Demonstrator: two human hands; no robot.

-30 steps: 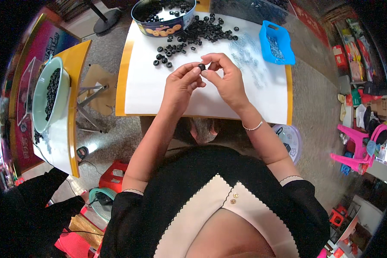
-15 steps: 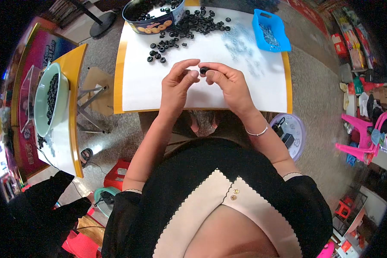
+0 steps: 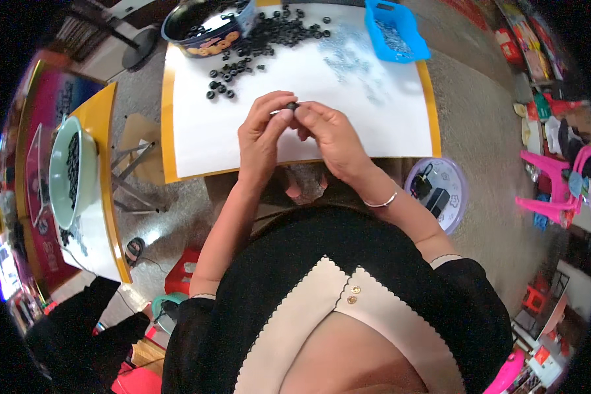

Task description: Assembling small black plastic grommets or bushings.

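Over the near half of the white-topped table [image 3: 210,148], my two hands meet at a small round black part [image 3: 292,106]. My left hand [image 3: 259,134] pinches it from the left with thumb and forefinger. From the right, my right hand [image 3: 338,141] has its thumb and fingertips closed on the same part. The fingers cover much of it, and whether a second tiny piece is between them cannot be seen. Loose black parts [image 3: 279,34] of similar look lie heaped beyond my hands. Small clear bluish pieces [image 3: 351,62] are scattered to the far right.
A round tin [image 3: 210,47] holding black parts stands at the far left of the table. A blue plastic basket [image 3: 421,51] with clear pieces sits far right. On a side table is a pale green basin [image 3: 60,190]. A purple-rimmed tub [image 3: 461,190] stands right of the table.
My fingertips have drawn together around the black part, which is now more covered. The view has shifted a little, so the table and its contents appear further left.
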